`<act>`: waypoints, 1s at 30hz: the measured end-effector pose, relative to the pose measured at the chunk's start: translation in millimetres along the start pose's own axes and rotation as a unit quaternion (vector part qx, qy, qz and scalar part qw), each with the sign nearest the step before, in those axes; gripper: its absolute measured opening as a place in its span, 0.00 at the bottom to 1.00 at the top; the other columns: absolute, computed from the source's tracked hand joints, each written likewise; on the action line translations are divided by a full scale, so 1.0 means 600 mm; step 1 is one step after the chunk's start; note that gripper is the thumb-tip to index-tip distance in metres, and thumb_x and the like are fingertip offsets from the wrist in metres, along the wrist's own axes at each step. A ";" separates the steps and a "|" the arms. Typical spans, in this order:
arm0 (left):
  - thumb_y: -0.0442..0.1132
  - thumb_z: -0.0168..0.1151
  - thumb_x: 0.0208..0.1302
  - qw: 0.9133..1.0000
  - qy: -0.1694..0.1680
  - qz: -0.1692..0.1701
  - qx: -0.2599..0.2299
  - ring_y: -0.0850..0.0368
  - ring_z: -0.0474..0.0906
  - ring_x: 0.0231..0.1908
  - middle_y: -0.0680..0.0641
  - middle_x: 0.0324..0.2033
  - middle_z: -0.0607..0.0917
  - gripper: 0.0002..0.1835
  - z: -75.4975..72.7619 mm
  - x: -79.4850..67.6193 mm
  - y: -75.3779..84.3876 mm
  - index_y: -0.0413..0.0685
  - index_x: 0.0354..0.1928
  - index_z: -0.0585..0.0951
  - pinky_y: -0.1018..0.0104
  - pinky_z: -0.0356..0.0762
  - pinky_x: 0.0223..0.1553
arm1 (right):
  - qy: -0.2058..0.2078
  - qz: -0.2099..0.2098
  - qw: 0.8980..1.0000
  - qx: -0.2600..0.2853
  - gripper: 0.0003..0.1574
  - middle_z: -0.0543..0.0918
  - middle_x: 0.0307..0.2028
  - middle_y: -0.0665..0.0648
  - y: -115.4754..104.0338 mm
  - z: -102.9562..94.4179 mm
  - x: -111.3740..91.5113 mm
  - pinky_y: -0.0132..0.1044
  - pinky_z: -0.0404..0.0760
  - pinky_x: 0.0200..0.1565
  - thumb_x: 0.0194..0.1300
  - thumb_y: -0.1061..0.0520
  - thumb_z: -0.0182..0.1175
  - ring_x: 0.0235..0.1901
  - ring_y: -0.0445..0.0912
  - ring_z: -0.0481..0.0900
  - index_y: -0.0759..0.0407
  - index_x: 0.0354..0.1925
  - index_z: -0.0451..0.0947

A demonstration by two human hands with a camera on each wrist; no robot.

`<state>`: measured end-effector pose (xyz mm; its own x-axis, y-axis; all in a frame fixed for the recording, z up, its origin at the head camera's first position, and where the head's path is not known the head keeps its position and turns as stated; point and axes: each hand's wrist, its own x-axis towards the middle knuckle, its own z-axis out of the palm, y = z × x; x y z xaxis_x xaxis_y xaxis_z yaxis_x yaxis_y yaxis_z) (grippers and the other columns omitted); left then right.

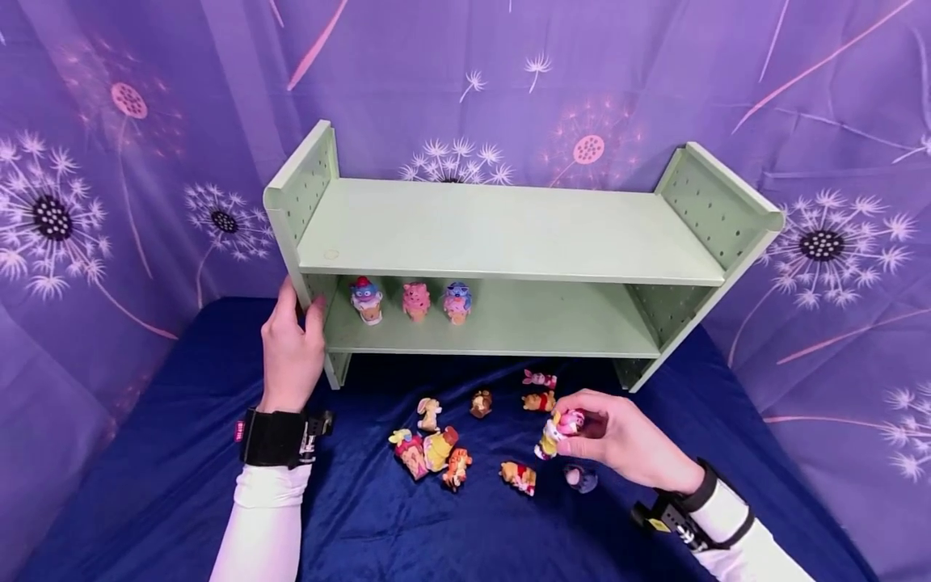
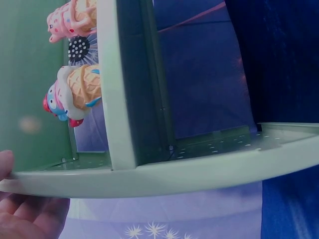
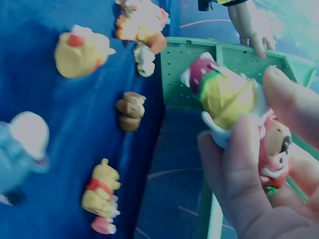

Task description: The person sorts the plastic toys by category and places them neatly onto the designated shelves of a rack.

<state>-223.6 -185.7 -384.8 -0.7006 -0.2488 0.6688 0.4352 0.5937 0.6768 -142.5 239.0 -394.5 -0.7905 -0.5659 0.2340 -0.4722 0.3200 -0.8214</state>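
Note:
My left hand point(image 1: 291, 356) grips the left side panel point(image 2: 149, 183) of a pale green two-tier shelf point(image 1: 509, 234), thumb on the inner face. Above the blue cloth, my right hand point(image 1: 625, 436) pinches an ice-cream-cone figurine point(image 3: 229, 99) between thumb and fingers. It has a yellow cone and a pinkish-red animal head, seen tilted in the right wrist view. Three more ice-cream figurines stand in a row at the lower tier's left: a blue one with a red top point(image 1: 367, 301), a pink one point(image 1: 416, 301) and a blue-and-pink one point(image 1: 457, 302).
On the blue cloth point(image 1: 364, 533) lie several small figurines: a cluster with an orange tiger point(image 1: 457, 469), a tan rabbit point(image 1: 429, 414), a brown figure point(image 1: 481, 403), yellow bears in red shirts point(image 1: 518, 477), a pink figure point(image 1: 540, 378) and a grey-blue one point(image 1: 580, 478). A purple curtain point(image 1: 465, 81) hangs behind.

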 end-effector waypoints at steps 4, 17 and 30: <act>0.37 0.57 0.72 1.000 -0.002 0.001 -0.001 0.46 0.75 0.55 0.43 0.56 0.78 0.24 0.000 -0.003 -0.003 0.53 0.69 0.70 0.50 0.70 0.53 | 0.047 -0.023 0.997 -0.052 0.22 0.79 0.40 0.50 -0.006 -0.010 0.020 0.34 0.79 0.38 0.55 0.66 0.72 0.37 0.43 0.80 0.53 0.48 0.79; 0.36 0.56 0.73 1.000 -0.002 0.008 -0.007 0.46 0.76 0.54 0.43 0.56 0.78 0.24 -0.002 0.003 -0.004 0.52 0.69 0.69 0.50 0.70 0.52 | 0.148 -0.070 0.966 -0.201 0.23 0.78 0.43 0.44 -0.034 -0.023 0.140 0.32 0.77 0.38 0.56 0.58 0.74 0.38 0.39 0.77 0.53 0.51 0.81; 0.37 0.57 0.73 1.000 0.000 0.016 -0.013 0.45 0.76 0.54 0.44 0.55 0.78 0.24 0.000 -0.003 0.000 0.49 0.69 0.69 0.50 0.70 0.53 | 0.180 -0.075 0.947 -0.254 0.24 0.79 0.46 0.51 -0.036 0.005 0.223 0.40 0.72 0.44 0.58 0.57 0.72 0.43 0.45 0.75 0.58 0.53 0.80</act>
<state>-222.4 -185.2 -385.8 -0.6862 -0.2308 0.6898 0.4710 0.5817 0.6632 -237.2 154.2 -347.1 -0.7380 -0.3681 0.5655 -0.6445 0.6326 -0.4294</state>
